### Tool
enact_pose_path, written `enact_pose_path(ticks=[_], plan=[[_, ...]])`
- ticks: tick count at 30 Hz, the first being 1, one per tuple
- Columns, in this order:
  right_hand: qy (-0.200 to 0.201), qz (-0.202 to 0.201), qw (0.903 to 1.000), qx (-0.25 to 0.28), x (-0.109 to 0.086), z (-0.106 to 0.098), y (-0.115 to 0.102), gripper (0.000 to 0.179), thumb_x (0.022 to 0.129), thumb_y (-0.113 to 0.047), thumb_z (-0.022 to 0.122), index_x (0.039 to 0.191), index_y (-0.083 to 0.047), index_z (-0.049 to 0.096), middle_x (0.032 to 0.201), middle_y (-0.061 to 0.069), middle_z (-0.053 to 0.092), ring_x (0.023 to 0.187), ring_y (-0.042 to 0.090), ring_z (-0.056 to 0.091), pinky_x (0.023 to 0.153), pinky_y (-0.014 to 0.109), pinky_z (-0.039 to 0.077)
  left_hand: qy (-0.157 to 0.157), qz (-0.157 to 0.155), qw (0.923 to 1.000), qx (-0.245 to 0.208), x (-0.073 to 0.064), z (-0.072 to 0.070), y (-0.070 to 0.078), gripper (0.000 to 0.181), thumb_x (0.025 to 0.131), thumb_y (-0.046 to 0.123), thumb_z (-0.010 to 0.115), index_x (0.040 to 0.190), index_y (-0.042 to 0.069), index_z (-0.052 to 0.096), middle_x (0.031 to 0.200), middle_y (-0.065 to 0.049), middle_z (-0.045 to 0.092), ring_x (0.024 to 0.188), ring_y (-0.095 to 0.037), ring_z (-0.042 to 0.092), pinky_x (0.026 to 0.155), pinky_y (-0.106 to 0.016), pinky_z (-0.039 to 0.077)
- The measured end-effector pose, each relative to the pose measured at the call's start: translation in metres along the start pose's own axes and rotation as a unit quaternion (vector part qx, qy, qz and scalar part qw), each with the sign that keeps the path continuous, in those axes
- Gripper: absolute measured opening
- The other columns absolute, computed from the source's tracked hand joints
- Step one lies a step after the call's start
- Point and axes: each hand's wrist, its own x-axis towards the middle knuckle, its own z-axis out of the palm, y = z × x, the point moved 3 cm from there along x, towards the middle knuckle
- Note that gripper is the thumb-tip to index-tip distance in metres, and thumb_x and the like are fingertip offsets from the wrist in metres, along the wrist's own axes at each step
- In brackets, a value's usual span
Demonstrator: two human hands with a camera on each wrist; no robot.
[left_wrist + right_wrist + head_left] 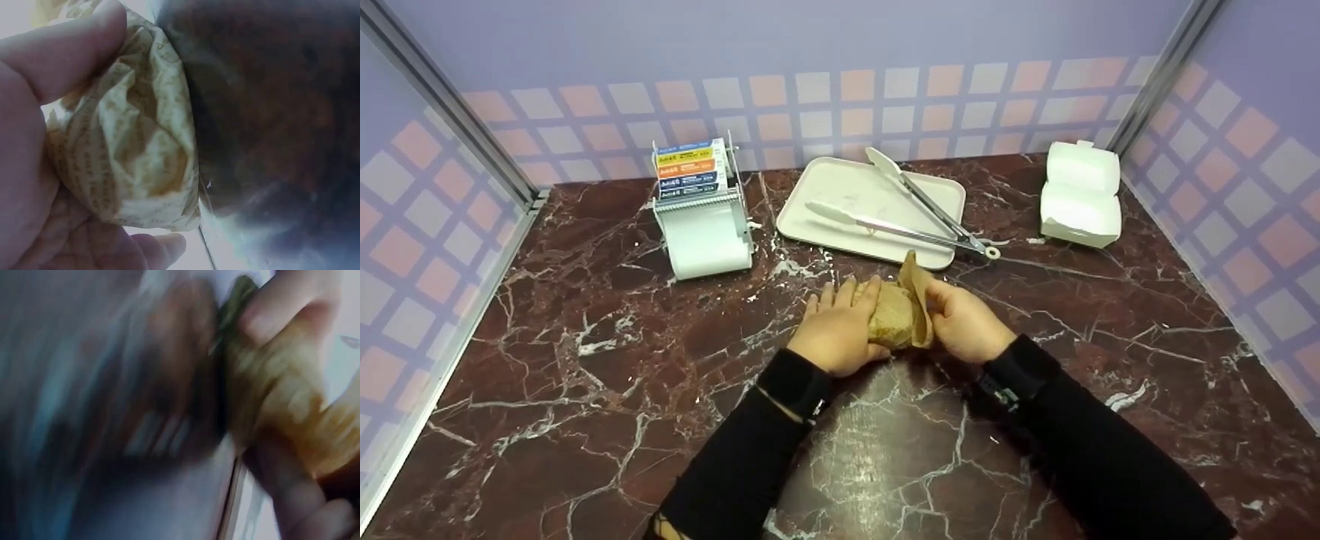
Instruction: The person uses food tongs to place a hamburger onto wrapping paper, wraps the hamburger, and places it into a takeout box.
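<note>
A rounded bundle in crumpled tan wrapping paper (892, 315) lies on the counter between my two hands; what is inside is hidden. Rows of small print run over the wrapping paper (149, 140) in the left wrist view. My left hand (838, 328) grips the bundle's left side, thumb at the near side and fingers across the far side. On the right, a loose flap of the paper (919, 300) stands up, and my right hand (966, 321) pinches it between thumb and fingers. The right wrist view is blurred, with fingers (292, 489) against the paper.
Behind the bundle, metal tongs (911, 232) lie spread across a white tray (799, 214). A rack (690, 172) of small labelled boxes with a white roll (709, 240) stands back left. At back right sits an open white clamshell box (1081, 195). Walls enclose the marbled counter (585, 390).
</note>
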Motion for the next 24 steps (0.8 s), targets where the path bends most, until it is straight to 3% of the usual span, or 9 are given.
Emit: enact_pose_path(ticks=[7,13,18,22,24], plan=[[-0.029,-0.055,0.9946,-0.083,0.000,0.007,-0.004,0.070,0.100,0.006,0.045,0.165,-0.010,0.028,0.175,0.013,0.019,0.160,0.036,0.026,0.132,0.050,0.021,0.003,0.004,1.0000,0.005,0.000,-0.001,0.001,0.111,0.091,0.061,0.072,0.171,0.026,0.004,0.177,-0.017,0.009,0.161,-0.048,0.009,0.132,-0.062,0.008],[-0.071,-0.067,0.9863,-0.133,0.000,0.014,-0.011,0.065,0.105,-0.001,0.038,0.167,-0.004,0.017,0.175,0.022,0.007,0.161,0.047,0.010,0.132,0.059,0.012,-0.013,0.004,0.9998,0.017,0.000,0.000,0.000,0.106,0.093,0.065,0.067,0.170,0.016,0.014,0.177,-0.018,0.007,0.162,-0.048,0.009,0.132,-0.061,0.008],[-0.131,-0.080,0.9746,-0.163,0.003,0.018,-0.013,0.068,0.111,-0.012,0.041,0.167,0.001,0.006,0.175,0.025,-0.005,0.161,0.049,-0.003,0.132,0.061,0.005,-0.034,0.003,0.9991,0.023,0.001,0.001,-0.001,0.096,0.095,0.066,0.062,0.164,0.006,0.033,0.178,-0.017,0.001,0.162,-0.046,0.004,0.133,-0.058,0.005],[-0.159,-0.080,0.9652,-0.192,0.006,0.019,-0.015,0.074,0.111,-0.020,0.045,0.167,0.000,0.001,0.175,0.024,-0.008,0.161,0.049,-0.009,0.133,0.061,0.001,-0.049,0.013,0.9979,0.041,0.000,0.001,0.000,0.082,0.099,0.064,0.057,0.161,0.013,0.043,0.178,-0.016,-0.003,0.162,-0.047,0.000,0.133,-0.058,0.004],[-0.164,-0.083,0.9602,-0.210,0.007,0.020,-0.016,0.075,0.111,-0.023,0.046,0.167,0.000,0.001,0.175,0.025,-0.009,0.161,0.049,-0.009,0.132,0.062,0.000,-0.054,0.016,0.9975,0.043,-0.001,0.001,0.000,0.084,0.100,0.065,0.055,0.164,0.016,0.035,0.178,-0.016,-0.005,0.162,-0.047,-0.002,0.134,-0.058,0.003]])
